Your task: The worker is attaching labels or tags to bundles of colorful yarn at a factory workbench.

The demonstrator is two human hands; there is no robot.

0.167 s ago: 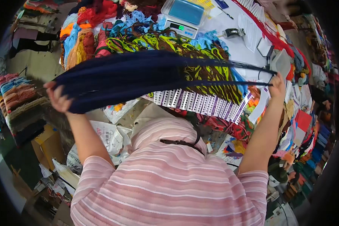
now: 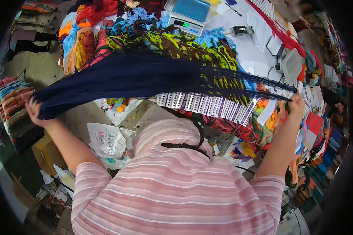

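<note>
A long skein of dark navy thread stretches between my two hands, above the worktable's near edge. My left hand is closed around its wide, bunched end at the far left. On the other side, my right hand grips the narrow end, where the strands part into two thin bands. Brown and lime-green threads lie behind the skein and show through its loose right part. Below it runs a row of white cards with punched holes.
A digital scale with a blue-lined tray stands at the back, with a tape dispenser to its right. Colourful skeins crowd the table. A white printed bag and a cardboard box are at lower left. Another person is at upper left.
My hands have moved farther apart, the left one outward to the left and the right one slightly right and lower. The navy skein now spans wider, its right strands more spread.
</note>
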